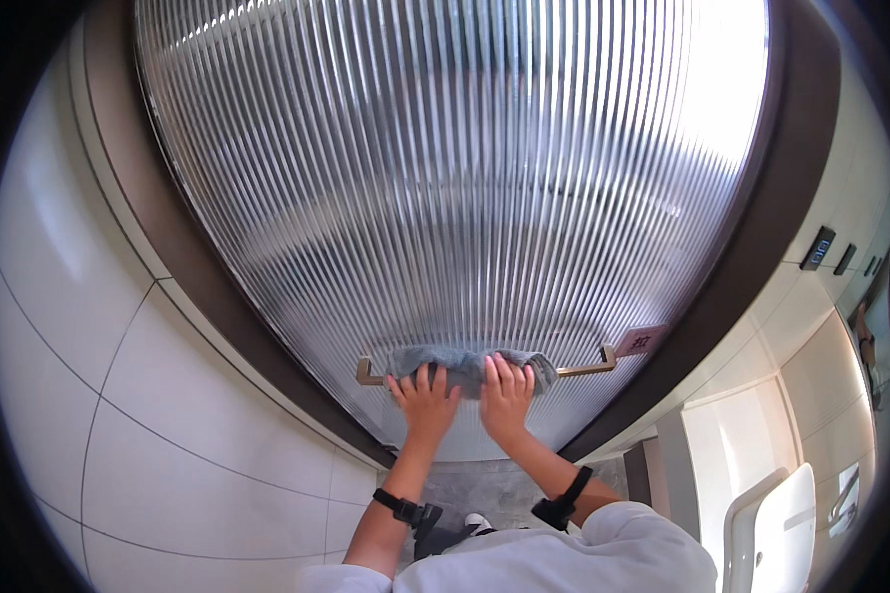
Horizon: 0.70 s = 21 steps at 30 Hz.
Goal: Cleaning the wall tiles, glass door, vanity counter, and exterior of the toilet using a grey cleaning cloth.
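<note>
A blue-grey cloth (445,360) is draped over the middle of a brass-coloured bar handle (586,370), whose two bent ends show on either side. The handle is fixed across a ribbed glass door (445,222). My left hand (423,400) presses on the left part of the cloth, its fingers spread over the bar. On the cloth's right part lies my right hand (506,396), with its fingers close together over the fold. Both thumbs point inward, and a gap of cloth lies between the hands. Whether the fingertips curl behind the bar is hidden.
Dark frame posts (756,244) border the glass. A small pink sign (640,340) with writing is beside the handle's right end. White tiled wall (193,445) runs along the left. At right are a white washbasin (782,534) and a wall switch panel (818,249). The floor (452,493) is grey.
</note>
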### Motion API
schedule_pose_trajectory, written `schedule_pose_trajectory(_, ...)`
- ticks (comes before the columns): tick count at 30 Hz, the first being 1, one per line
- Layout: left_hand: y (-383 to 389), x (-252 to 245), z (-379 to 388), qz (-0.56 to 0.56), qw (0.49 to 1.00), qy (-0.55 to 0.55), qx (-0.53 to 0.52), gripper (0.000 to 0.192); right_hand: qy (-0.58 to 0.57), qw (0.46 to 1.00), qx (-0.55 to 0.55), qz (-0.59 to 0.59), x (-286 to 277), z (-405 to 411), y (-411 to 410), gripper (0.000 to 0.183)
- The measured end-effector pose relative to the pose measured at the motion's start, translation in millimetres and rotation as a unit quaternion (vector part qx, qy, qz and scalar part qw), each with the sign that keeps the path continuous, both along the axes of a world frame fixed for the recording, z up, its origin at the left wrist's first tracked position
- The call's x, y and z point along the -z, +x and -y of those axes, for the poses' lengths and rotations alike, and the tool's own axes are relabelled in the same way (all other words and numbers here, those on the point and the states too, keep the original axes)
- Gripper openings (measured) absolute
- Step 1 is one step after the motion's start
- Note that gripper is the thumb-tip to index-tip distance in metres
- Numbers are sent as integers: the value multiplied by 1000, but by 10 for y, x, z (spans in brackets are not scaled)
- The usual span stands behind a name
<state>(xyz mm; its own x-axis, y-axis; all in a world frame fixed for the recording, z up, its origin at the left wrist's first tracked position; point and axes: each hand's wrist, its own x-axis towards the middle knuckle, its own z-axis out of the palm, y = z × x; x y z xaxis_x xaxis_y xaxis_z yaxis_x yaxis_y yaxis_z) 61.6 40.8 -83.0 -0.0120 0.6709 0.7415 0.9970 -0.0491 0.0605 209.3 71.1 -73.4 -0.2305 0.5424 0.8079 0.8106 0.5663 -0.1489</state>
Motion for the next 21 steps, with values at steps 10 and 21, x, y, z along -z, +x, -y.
schedule_pose_trajectory(10, -1165, -14, 300, 94, 995, -6, 34, 45, -46, 994, -99, -25, -249, 264, -1396, 49)
schedule_pose_trajectory(21, 105, -218, 80, 16, 990, -75, 115, 50, -46, 996, -47, 63, -311, 11, 320, 44)
